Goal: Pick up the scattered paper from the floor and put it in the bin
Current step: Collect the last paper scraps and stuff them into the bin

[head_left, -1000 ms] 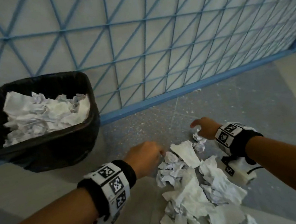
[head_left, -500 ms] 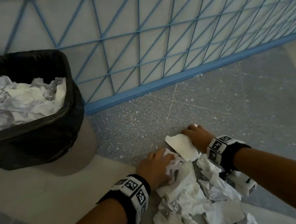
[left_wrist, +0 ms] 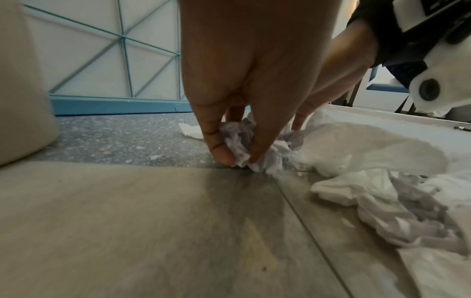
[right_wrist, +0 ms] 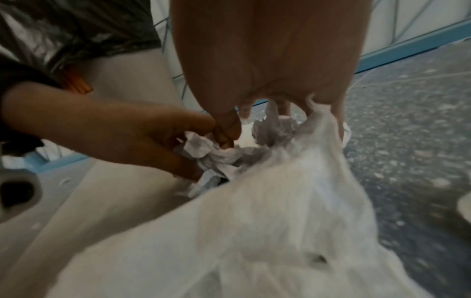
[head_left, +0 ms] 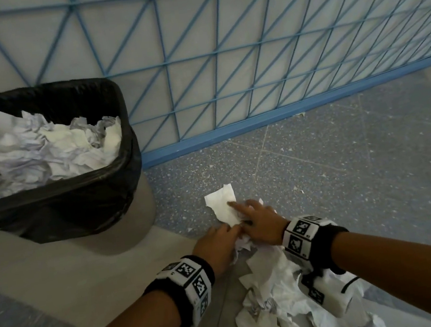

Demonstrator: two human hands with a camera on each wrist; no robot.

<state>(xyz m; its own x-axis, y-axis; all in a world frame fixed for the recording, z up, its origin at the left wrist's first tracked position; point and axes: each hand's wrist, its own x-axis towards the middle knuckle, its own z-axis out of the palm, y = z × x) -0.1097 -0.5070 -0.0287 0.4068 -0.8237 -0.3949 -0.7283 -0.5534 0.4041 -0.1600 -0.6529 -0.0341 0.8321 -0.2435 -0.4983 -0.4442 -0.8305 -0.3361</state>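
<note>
A: Status on the hands?

B: Left hand [head_left: 219, 241] has thumb and fingertips pinched on a crumpled scrap [left_wrist: 238, 141] at floor level; the left wrist view shows it clearly. Right hand [head_left: 257, 222] lies over a flatter sheet [head_left: 223, 203], index finger stretched out across it, the others bent down into the paper. Whether it's pressing or gripping, I cannot tell; the right wrist view is mostly blurred paper.

A: Why both hands at the same spot?

B: My read: they're working the far tip of the paper pile [head_left: 289, 299], the end nearest the bin [head_left: 130, 147]. Hands are touching or nearly so, probably bunching loose bits into one wad so a single carry moves more.

A: Where's the rest of the paper?

B: On the floor [head_left: 347, 173], trailing back from the hands toward the person, under and beside the right forearm. Tiny flecks are scattered further out on the speckled tiles.

A: Bin?

B: Upright, left of the hands, against the blue lattice fence [head_left: 250, 62]. Black liner [head_left: 77, 206] is folded over the rim, and it's already well filled with crumpled paper. A short reach, which likely explains clearing from that end.

A: Risks?

B: The pinch only has a small piece. Light, springy stuff; loose sheets could slip out on the lift. The bin is filling, so the top layer may need pushing down.
</note>
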